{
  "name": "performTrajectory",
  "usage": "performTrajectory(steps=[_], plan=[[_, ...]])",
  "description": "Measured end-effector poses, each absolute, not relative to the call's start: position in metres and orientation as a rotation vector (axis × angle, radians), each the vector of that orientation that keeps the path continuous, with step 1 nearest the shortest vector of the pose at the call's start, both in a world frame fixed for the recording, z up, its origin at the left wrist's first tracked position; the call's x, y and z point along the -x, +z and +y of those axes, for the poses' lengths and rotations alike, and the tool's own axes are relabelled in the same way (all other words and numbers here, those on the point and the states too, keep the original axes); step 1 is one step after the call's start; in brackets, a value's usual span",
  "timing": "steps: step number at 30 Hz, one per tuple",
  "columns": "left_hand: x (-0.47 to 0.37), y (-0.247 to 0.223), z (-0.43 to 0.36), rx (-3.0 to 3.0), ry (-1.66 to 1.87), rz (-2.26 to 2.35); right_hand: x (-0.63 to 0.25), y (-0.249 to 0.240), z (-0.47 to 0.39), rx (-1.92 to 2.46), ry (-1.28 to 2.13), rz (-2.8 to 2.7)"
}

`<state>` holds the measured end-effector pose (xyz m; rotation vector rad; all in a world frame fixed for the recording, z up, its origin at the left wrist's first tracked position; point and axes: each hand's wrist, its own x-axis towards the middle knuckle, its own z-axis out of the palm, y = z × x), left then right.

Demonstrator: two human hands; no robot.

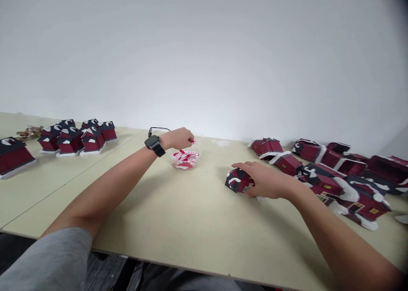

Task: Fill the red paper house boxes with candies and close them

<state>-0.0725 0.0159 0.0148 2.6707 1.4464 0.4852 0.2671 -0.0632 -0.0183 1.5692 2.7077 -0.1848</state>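
Red house (237,181) tilting at table (178,223), clamped in my right hand (269,180); left hand (180,138) pinching small red piece (194,142) above tub (185,166); step looking like pickup, next move calling for firm pinch

Plain workroom, perhaps a craft workshop, pale tabletop (178,223) against bare wall (204,61), many painted model houses (70,141)

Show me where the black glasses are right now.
In the head view, the black glasses lie left of centre, near the wall, just behind the left wrist's watch.
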Motion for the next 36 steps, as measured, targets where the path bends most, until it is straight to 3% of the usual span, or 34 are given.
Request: performTrajectory(steps=[4, 8, 12, 16, 25, 36], plan=[[0.064, 0.034, 0.003, -2.678, 0.609, 1.406, -0.272, -0.028, -0.057, -1.847, -0.454, 2.914], [0.039, 0.039, -0.017, -2.471, 0.845, 1.105, -0.269, -0.036, -0.054, -2.194, -1.374, 2.982], [0.007, 0.027, -0.039, -2.239, 0.924, 0.885, -0.259, -0.047, -0.047, -2.239, -2.217, 2.831], [-0.015, 0.009, -0.048, -2.147, 1.109, 0.887, -0.248, -0.056, -0.045, -2.164, -2.651, 2.783], [-0.041, -0.016, -0.052, -1.339, 1.039, 0.681, -0.231, -0.066, -0.052, -2.323, -2.422, 3.259], [-0.044, -0.023, -0.054, -1.107, 1.085, 0.638, -0.222, -0.068, -0.069, -2.303, -1.688, 3.680]])
